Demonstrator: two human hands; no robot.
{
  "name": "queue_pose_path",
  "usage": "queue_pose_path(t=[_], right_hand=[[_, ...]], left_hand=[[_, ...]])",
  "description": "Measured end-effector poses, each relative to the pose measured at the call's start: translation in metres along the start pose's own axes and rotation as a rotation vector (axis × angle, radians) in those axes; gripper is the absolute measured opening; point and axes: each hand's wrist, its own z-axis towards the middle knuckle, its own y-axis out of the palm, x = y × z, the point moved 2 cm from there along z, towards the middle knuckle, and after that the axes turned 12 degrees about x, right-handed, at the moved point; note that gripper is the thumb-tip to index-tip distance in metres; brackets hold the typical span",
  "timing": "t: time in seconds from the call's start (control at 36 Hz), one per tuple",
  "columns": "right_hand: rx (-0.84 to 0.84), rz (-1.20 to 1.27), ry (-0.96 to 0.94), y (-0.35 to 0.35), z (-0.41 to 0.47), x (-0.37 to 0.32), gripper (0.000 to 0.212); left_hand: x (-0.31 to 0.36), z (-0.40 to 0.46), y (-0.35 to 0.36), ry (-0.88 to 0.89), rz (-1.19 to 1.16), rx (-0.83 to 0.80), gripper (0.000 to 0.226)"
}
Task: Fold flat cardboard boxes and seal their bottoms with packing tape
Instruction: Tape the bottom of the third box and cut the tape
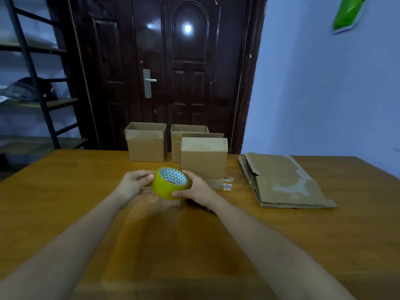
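A yellow roll of packing tape [167, 187] is held just above the wooden table [303, 245], in the middle. My right hand [198, 190] grips its right side, thumb under the front edge. My left hand [135, 182] pinches the roll's left edge with its fingertips. Right behind the roll stands a folded cardboard box [204, 158] with its closed side up; short bits of clear tape [228, 184] stick out at its lower right. A stack of flat cardboard boxes [281, 180] lies to the right.
Two more folded boxes stand at the table's far edge with their tops open: the left box [146, 142] and the middle box [179, 139], partly behind the closed one. A dark door is behind the table, and a metal shelf rack [32, 83] stands at the left.
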Motion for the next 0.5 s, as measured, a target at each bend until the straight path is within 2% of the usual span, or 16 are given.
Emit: queue_pose_path(t=[0.14, 0.33, 0.5], right_hand=[[-0.032, 0.028, 0.009, -0.004, -0.002, -0.001, 0.087], [-0.048, 0.035, 0.019, -0.013, -0.002, -0.003, 0.098], [-0.096, 0.068, 0.043, -0.02, -0.003, -0.002, 0.089]], left_hand=[[0.002, -0.002, 0.002, 0.059, 0.012, 0.092, 0.018], [0.011, -0.001, 0.0, 0.063, 0.064, 0.063, 0.012], [0.017, 0.003, 0.0, 0.021, 0.078, 0.015, 0.019]])
